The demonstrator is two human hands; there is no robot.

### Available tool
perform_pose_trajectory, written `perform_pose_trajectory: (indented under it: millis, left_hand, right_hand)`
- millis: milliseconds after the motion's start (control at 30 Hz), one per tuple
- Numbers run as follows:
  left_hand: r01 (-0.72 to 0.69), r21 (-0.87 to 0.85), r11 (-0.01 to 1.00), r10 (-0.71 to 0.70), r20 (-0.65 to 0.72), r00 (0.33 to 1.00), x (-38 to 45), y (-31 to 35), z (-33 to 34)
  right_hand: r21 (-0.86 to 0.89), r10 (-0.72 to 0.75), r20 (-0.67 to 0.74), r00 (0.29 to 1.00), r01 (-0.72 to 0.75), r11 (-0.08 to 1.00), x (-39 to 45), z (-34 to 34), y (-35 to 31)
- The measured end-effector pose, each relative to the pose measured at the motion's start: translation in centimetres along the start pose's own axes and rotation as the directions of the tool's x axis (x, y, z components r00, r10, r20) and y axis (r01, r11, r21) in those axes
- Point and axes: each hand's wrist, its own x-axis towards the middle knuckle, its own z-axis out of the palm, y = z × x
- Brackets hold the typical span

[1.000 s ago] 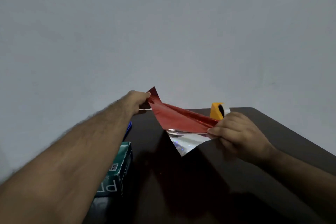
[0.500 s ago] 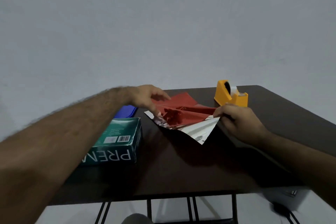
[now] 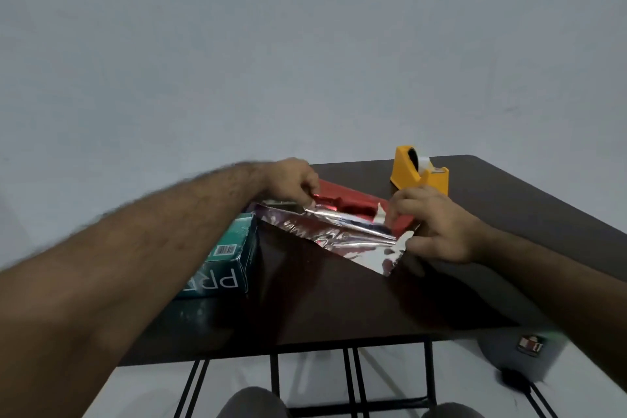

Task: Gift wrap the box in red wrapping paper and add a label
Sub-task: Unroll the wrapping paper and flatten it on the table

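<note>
At the left of the dark table (image 3: pixel 339 309) lies a green box (image 3: pixel 226 260), flat on its broad side, with a barcode sticker on top and large white letters on the face turned toward the person; the left forearm crosses in front of it and hides its near left part. Just beyond the box's far right corner, the left hand (image 3: pixel 291 180) reaches forward with its fingers curled down, pinching the far left edge of the wrapping paper (image 3: pixel 342 231). The paper is partly unfolded and creased: its shiny silver underside faces up over the near half, with one corner pointing toward the person and resting on the table, while the red side shows along the far strip between the two hands. The sheet lies just beside the box, its left corner close to the box's top edge; whether they touch cannot be told. At the paper's right end, the right hand (image 3: pixel 437 224) grips it, thumb below and fingers curled over the folded edge. Behind that hand, near the table's far edge, stands a yellow tape dispenser (image 3: pixel 419 175) holding a roll of clear tape, apart from the paper.
</note>
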Motion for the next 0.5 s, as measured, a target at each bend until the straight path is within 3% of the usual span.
perform_pose_trajectory:
  millis: [100,167,233,300,333,500]
  left_hand:
    - [0.036,-0.155,0.987,-0.058,-0.144,0.988,0.6,0.9,-3.0]
    - [0.067,-0.271,0.960,-0.131,-0.224,0.966,1.4,1.3,-5.0]
    - [0.079,-0.356,0.931,-0.176,-0.250,0.952,2.3,1.6,-7.0]
    - [0.093,-0.369,0.925,-0.210,-0.291,0.933,3.1,2.0,-8.8]
    - [0.096,-0.351,0.932,-0.219,-0.331,0.918,3.6,2.0,-9.5]
    - [0.222,-0.073,0.972,-0.230,-0.470,0.852,6.3,0.9,-11.5]
  right_hand:
    - [-0.271,-0.281,-0.245,0.928,0.213,0.939,0.7,0.6,-2.0]
    - [-0.364,-0.360,-0.184,0.915,0.277,0.889,1.7,1.5,-3.7]
    - [-0.296,-0.171,0.059,0.984,0.181,0.938,3.2,2.6,-5.2]
    - [-0.264,0.042,0.266,0.963,0.031,0.964,4.3,3.6,-5.8]
    - [-0.250,0.082,0.315,0.946,-0.001,0.968,4.7,4.0,-5.8]
    - [-0.175,0.009,0.281,0.960,0.042,0.984,4.8,3.5,-4.8]
